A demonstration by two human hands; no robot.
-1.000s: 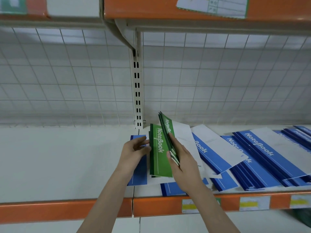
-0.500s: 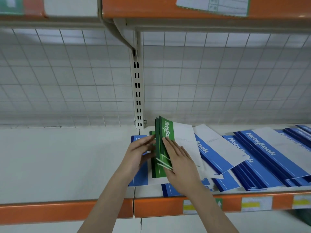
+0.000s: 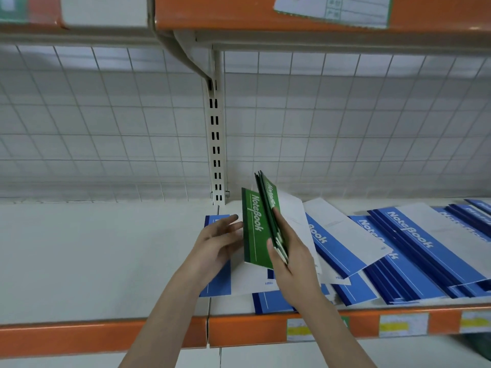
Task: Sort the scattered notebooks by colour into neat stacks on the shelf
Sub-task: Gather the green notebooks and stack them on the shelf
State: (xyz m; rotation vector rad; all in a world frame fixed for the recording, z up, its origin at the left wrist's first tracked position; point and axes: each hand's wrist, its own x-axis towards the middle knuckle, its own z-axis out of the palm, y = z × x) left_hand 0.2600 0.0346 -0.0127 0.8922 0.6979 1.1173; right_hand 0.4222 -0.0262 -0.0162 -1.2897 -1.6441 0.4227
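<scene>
The shelf (image 3: 106, 261) carries sprawled blue notebooks (image 3: 414, 258) right of its slotted post (image 3: 216, 144). Just below the post, the right hand (image 3: 292, 264) grips a bundle of green notebooks (image 3: 271, 208) on edge, likely to square them. One green notebook (image 3: 253, 229) leans left of the bundle; the left hand (image 3: 215, 240), fingers straight, touches it, probably steadying it

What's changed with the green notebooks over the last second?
The right hand still grips the bundle of green notebooks; half a second ago it was closed against the single green notebook, now it has tilted away again, showing that cover. The left hand still rests open at that notebook's left edge. The blue notebooks stayed put.
</scene>
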